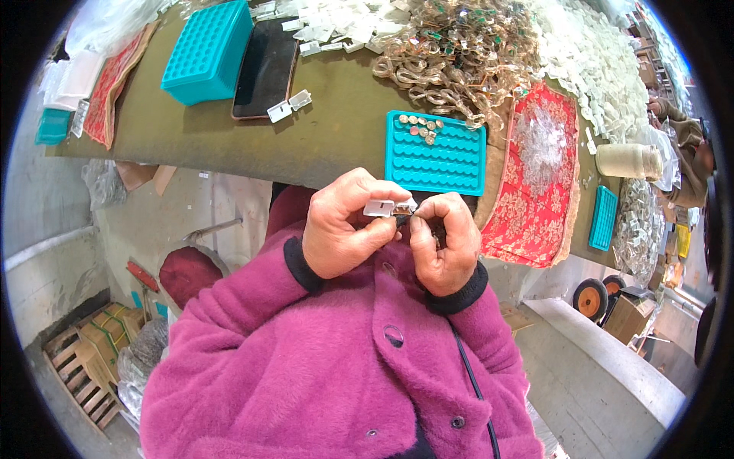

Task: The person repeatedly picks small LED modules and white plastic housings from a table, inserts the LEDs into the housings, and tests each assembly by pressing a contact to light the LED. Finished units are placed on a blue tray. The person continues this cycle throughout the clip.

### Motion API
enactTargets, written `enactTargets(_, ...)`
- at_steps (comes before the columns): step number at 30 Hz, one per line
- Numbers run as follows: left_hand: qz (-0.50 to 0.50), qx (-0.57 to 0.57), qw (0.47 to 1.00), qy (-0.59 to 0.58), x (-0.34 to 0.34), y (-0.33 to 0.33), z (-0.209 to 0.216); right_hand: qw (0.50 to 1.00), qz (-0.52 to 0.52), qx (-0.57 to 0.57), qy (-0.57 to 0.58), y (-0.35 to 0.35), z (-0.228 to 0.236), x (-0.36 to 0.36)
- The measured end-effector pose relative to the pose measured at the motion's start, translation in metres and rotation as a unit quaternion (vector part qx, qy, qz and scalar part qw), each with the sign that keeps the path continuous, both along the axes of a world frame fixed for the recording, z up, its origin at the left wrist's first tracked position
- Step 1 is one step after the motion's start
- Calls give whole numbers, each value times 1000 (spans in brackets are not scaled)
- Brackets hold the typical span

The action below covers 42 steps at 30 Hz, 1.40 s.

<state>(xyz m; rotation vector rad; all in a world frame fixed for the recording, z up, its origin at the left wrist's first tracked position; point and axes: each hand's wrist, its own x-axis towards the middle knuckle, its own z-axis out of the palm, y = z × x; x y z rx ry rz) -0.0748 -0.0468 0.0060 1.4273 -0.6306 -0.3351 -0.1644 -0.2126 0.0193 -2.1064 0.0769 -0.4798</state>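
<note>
My left hand [340,223] pinches a small white plastic case [378,208] with its lid flap folded out, just in front of my chest. My right hand [446,243] is closed at the case's right end, thumb and forefinger pressed together; what they grip is too small to make out. Brownish, metallic-looking bits show inside the case between the two hands. Just beyond the hands lies a teal ridged tray [434,182] with several small round silvery discs [429,139] at its upper left. Another open white case [290,106] rests by a dark flat tablet-like slab [265,70].
The green-brown table [168,141] carries a stack of teal trays [206,50] and a heap of clear, brownish coiled cords [459,57]. White plastic pieces [592,61] pile up behind. Tiny clear pieces [541,141] lie on a red floral cloth [527,222]; a jar-like container [628,161] stands right.
</note>
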Motion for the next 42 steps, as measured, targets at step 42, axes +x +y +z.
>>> enactTargets(42,-67,-182,868,457,30,31,2,951,-16,-304,47,-46,16,80)
